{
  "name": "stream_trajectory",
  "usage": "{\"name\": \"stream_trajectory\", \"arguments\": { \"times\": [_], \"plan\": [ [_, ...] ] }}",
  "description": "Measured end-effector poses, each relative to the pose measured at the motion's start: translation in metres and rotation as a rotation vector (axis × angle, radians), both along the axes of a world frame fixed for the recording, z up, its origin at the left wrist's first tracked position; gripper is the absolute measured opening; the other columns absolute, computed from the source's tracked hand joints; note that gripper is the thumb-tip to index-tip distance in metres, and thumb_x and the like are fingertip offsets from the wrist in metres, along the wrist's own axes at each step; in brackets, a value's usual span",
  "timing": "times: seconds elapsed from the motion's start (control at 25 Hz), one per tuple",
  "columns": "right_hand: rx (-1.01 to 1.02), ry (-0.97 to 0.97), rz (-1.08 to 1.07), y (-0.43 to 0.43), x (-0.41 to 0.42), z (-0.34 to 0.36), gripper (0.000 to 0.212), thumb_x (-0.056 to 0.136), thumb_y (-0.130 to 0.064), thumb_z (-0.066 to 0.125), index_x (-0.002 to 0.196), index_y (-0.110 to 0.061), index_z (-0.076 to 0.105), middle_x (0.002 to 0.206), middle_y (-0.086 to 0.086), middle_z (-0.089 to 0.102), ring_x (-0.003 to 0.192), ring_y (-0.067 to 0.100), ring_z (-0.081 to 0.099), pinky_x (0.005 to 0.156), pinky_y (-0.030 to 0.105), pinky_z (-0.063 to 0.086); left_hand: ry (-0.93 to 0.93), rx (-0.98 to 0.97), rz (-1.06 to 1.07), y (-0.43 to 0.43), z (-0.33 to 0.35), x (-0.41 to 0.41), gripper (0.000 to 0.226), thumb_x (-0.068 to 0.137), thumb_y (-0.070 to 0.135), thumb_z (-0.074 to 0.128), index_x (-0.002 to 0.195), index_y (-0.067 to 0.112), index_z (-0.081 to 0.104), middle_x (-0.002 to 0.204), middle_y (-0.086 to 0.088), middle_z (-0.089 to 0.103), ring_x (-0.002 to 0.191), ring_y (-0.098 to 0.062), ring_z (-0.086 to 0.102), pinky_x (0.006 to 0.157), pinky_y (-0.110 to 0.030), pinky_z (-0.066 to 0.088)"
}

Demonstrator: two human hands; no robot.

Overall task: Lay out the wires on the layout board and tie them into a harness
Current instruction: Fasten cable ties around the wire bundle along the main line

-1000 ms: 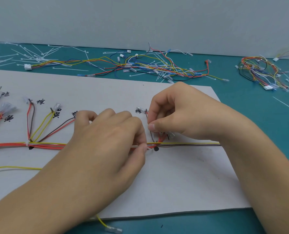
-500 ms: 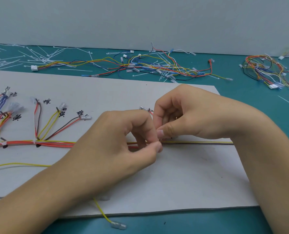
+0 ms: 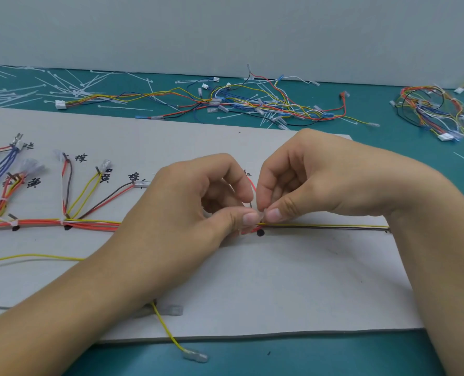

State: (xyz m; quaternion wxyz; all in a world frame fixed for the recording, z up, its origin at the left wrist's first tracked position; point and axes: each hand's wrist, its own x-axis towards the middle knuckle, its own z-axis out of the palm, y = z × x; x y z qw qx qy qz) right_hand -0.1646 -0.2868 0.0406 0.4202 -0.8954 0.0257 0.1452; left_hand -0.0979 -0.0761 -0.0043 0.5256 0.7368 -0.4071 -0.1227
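Grey board (image 3: 306, 280) — left grip (image 3: 187, 207), right grip (image 3: 315, 183) pinch one tie (image 3: 260, 214) on the wires (image 3: 320, 226).

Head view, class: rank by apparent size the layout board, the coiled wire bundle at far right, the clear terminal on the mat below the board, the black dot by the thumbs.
1. layout board
2. coiled wire bundle, farther away, so shrunk by distance
3. clear terminal
4. black dot

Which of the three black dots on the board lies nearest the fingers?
The rightmost dot, just below where the left hand and right hand pinch the cable tie. The middle dot and the leftmost dot lie far left, beside the tied wire bundle.
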Motion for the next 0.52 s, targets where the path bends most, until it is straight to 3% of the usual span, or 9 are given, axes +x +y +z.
{"name": "stream_trajectory", "arguments": {
  "times": [0.2, 0.36, 0.52],
  "plan": [
    [0.007, 0.003, 0.010, 0.0011, 0.0003, -0.0004, 0.012, 0.081, -0.003, 0.084, 0.086, -0.012, 0.078, 0.080, 0.010, 0.078, 0.071, 0.017, 0.071, 0.068, 0.024, 0.057, 0.030, -0.001, 0.004, 0.0010, -0.0013, 0.0012, 0.022, 0.088, 0.001, 0.076, 0.078, 0.020, 0.071, 0.069, 0.001, 0.074, 0.059, -0.010, 0.071, 0.059, -0.033, 0.064],
    [0.011, -0.004, -0.002, 0.0009, 0.0001, -0.0001, 0.011, 0.082, -0.003, 0.083, 0.087, -0.012, 0.078, 0.083, 0.013, 0.078, 0.073, 0.022, 0.071, 0.072, 0.030, 0.058, 0.050, 0.007, -0.025, 0.0024, -0.0013, 0.0021, 0.026, 0.089, -0.005, 0.072, 0.079, 0.019, 0.074, 0.072, 0.002, 0.075, 0.063, -0.009, 0.073, 0.061, -0.018, 0.061],
    [0.003, -0.013, -0.003, 0.0004, 0.0001, -0.0009, 0.011, 0.083, -0.004, 0.082, 0.089, -0.011, 0.078, 0.084, 0.014, 0.078, 0.079, 0.036, 0.073, 0.077, 0.040, 0.060, -0.138, 0.043, -0.022, 0.0014, 0.0012, 0.0021, 0.021, 0.085, 0.005, 0.071, 0.082, 0.026, 0.074, 0.078, 0.015, 0.074, 0.075, -0.001, 0.070, 0.068, -0.004, 0.048]
  ]
}}
